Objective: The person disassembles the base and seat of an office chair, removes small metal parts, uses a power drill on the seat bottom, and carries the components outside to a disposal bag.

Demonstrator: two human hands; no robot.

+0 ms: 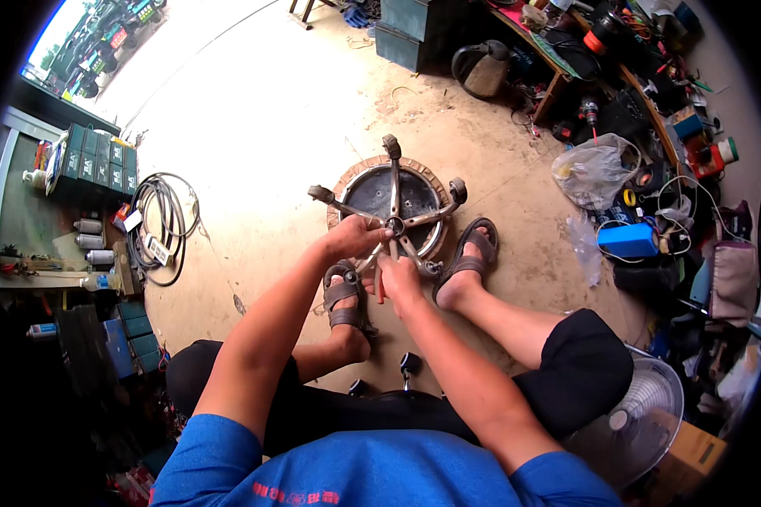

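Left hand (353,237) fingers closed over the hub of a five-arm chair base (395,221); right hand (395,279) fingers wrapped around a thin tool just below it. Base lies on a round dark disc (372,193) on the concrete floor (262,127). Cluttered desk (643,93) right of base.

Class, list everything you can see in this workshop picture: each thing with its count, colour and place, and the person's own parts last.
Chair base: one, grey metal, five arms with castors, floor centre, on a round dark disc.
Coiled cable: one, black, floor left.
Stacked crates: several, dark green, left.
Plastic bag: one, clear, right.
Blue box: one, right.
Fan: one, white grille, lower right.
Cluttered bench: one, wooden, upper right.
Sandals: two, brown, on the feet beside the base.
Left hand: on the hub of the base.
Right hand: grips a thin tool; which kind cannot be told.
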